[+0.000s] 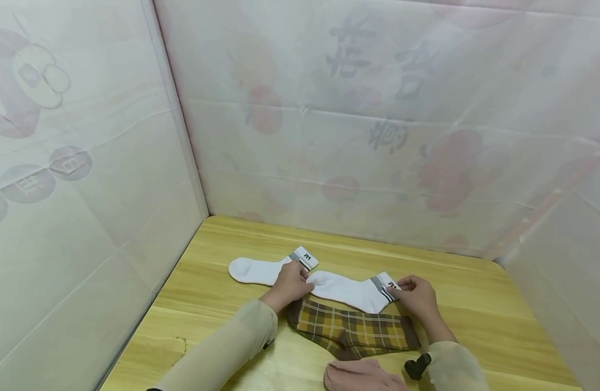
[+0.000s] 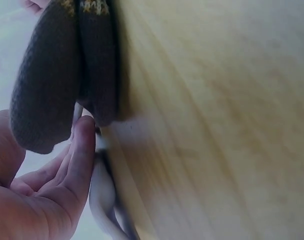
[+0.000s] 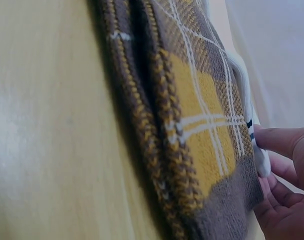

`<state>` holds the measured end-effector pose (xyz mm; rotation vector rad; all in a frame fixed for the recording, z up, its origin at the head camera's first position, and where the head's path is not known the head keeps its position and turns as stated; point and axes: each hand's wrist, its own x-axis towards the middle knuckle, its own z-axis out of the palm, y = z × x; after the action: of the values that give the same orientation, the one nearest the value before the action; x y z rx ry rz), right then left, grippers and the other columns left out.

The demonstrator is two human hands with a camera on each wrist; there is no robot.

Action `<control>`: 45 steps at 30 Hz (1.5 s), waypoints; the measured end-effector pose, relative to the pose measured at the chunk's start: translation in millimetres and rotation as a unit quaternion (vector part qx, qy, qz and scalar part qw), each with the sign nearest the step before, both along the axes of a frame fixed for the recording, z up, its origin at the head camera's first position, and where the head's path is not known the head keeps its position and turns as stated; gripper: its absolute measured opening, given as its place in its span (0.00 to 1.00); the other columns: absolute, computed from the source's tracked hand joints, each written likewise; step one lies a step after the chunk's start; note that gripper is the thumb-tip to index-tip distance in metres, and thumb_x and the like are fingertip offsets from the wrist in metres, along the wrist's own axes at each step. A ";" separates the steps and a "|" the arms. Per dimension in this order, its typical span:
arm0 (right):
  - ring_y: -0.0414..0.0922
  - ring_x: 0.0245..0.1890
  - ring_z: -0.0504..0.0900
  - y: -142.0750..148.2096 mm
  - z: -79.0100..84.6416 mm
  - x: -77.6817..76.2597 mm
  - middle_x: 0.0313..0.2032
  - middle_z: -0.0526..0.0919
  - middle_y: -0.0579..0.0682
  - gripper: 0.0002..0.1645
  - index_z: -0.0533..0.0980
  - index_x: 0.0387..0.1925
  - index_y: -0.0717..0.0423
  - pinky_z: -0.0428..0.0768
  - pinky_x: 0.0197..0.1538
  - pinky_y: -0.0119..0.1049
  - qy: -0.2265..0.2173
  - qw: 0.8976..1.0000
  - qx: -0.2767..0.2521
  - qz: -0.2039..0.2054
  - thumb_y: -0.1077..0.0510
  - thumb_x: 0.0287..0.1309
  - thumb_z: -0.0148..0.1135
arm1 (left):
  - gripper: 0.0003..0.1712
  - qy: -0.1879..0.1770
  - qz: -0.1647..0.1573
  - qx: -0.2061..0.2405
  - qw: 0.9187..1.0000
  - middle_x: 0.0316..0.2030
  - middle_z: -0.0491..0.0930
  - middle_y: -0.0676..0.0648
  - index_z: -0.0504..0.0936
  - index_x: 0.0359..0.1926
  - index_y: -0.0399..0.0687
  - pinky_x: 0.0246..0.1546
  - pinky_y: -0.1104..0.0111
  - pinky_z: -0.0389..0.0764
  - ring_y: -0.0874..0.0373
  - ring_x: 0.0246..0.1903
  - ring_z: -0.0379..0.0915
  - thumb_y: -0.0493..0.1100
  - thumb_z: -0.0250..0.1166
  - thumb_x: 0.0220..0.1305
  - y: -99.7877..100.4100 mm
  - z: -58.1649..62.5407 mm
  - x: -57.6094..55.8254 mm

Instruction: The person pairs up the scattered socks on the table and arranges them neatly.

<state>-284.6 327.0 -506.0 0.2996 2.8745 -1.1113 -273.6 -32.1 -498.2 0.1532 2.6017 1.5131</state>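
Note:
A white ankle sock [image 1: 346, 289] with black stripes at its cuff lies stretched sideways between the two hands. My left hand [image 1: 291, 282] pinches its toe end; in the left wrist view, the brown end of a plaid sock [image 2: 47, 80] partly hides those fingers [image 2: 81, 155]. My right hand [image 1: 418, 297] grips the striped cuff, thumb on top and fingers [image 3: 284, 192] below. Just in front lies the brown and yellow plaid sock pair [image 1: 351, 328], large in the right wrist view. Beyond the left hand, a second white sock [image 1: 256, 271] lies flat, its cuff pointing right.
A pink folded sock-like cloth [image 1: 360, 376] lies at the near edge of view. All this rests on a wooden table [image 1: 475, 320]. Printed fabric walls [image 1: 304, 136] stand along its back and sides.

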 end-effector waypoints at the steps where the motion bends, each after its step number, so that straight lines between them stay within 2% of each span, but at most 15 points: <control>1: 0.54 0.42 0.83 0.7 -0.1 0.0 0.41 0.85 0.62 0.25 0.81 0.46 0.67 0.79 0.36 0.37 0.000 1.000 0.001 0.000 0.50 0.61 0.78 | 0.11 0.003 -0.001 -0.001 1.000 0.25 0.82 0.47 0.83 0.36 0.31 0.28 0.68 0.79 0.61 0.26 0.74 0.33 0.77 0.59 -0.4 -0.3 -0.3; 9: 0.52 0.40 0.82 4.0 3.1 -0.4 0.41 0.84 0.61 0.24 0.80 0.47 0.68 0.79 0.35 0.36 -0.001 1.000 -0.005 0.004 0.51 0.63 0.76 | 0.13 0.008 -0.001 0.006 1.000 0.32 0.88 0.42 0.85 0.38 0.30 0.34 0.65 0.86 0.58 0.32 0.83 0.35 0.78 0.58 -6.7 -0.8 -1.1; 13: 0.53 0.43 0.82 3.8 6.8 -3.4 0.44 0.84 0.64 0.24 0.80 0.48 0.68 0.79 0.35 0.35 0.000 1.000 -0.011 -0.001 0.51 0.64 0.75 | 0.13 -0.003 0.000 0.028 1.000 0.33 0.87 0.41 0.85 0.39 0.30 0.34 0.66 0.86 0.57 0.32 0.83 0.37 0.77 0.60 -14.7 -0.4 -2.7; 19: 0.56 0.48 0.82 0.6 7.8 -10.8 0.50 0.83 0.64 0.26 0.79 0.53 0.66 0.81 0.36 0.35 0.009 0.999 -0.034 -0.007 0.48 0.67 0.73 | 0.19 -0.039 0.003 0.079 0.996 0.38 0.87 0.40 0.84 0.49 0.28 0.36 0.65 0.87 0.55 0.34 0.84 0.40 0.75 0.65 -29.9 2.3 -5.2; 23: 0.56 0.52 0.82 -6.1 8.1 -14.9 0.51 0.83 0.62 0.29 0.79 0.56 0.65 0.81 0.38 0.35 0.018 0.999 -0.047 0.014 0.46 0.68 0.72 | 0.21 -0.030 0.010 0.078 0.996 0.41 0.87 0.39 0.84 0.53 0.30 0.36 0.63 0.87 0.53 0.38 0.85 0.41 0.74 0.67 -40.6 4.4 -4.5; 32: 0.57 0.55 0.81 -31.3 16.1 -20.4 0.58 0.81 0.64 0.31 0.77 0.63 0.64 0.82 0.44 0.36 0.001 0.997 -0.068 0.043 0.46 0.72 0.68 | 0.20 -0.015 0.057 0.054 0.997 0.40 0.86 0.40 0.85 0.53 0.32 0.39 0.61 0.85 0.52 0.40 0.83 0.43 0.75 0.68 -66.3 9.9 -5.3; 36: 0.53 0.51 0.84 -41.3 18.9 -25.5 0.57 0.80 0.63 0.30 0.76 0.63 0.65 0.86 0.47 0.37 -0.016 0.993 -0.110 0.047 0.47 0.73 0.67 | 0.19 -0.017 0.083 0.049 0.995 0.40 0.86 0.40 0.85 0.51 0.33 0.38 0.62 0.85 0.52 0.38 0.83 0.44 0.74 0.68 -77.0 8.9 -7.4; 41: 0.54 0.51 0.88 -52.4 21.2 -31.4 0.56 0.83 0.64 0.29 0.75 0.64 0.67 0.89 0.52 0.41 -0.032 0.985 -0.164 0.050 0.50 0.75 0.65 | 0.22 -0.018 0.100 0.044 0.994 0.42 0.86 0.39 0.84 0.54 0.32 0.38 0.62 0.85 0.52 0.39 0.83 0.45 0.73 0.68 -88.5 5.7 -10.9; 45: 0.55 0.53 0.87 -72.5 18.5 -38.3 0.57 0.83 0.65 0.28 0.75 0.64 0.68 0.88 0.54 0.43 -0.048 0.979 -0.190 0.054 0.51 0.75 0.64 | 0.22 -0.021 0.127 0.031 0.991 0.43 0.86 0.39 0.83 0.54 0.32 0.39 0.60 0.85 0.49 0.40 0.82 0.45 0.72 0.69 -104.1 3.9 -6.2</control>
<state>-323.0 254.5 -487.6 0.1682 2.4908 -1.5377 -279.8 -136.1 -494.3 -0.2102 2.6231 1.6556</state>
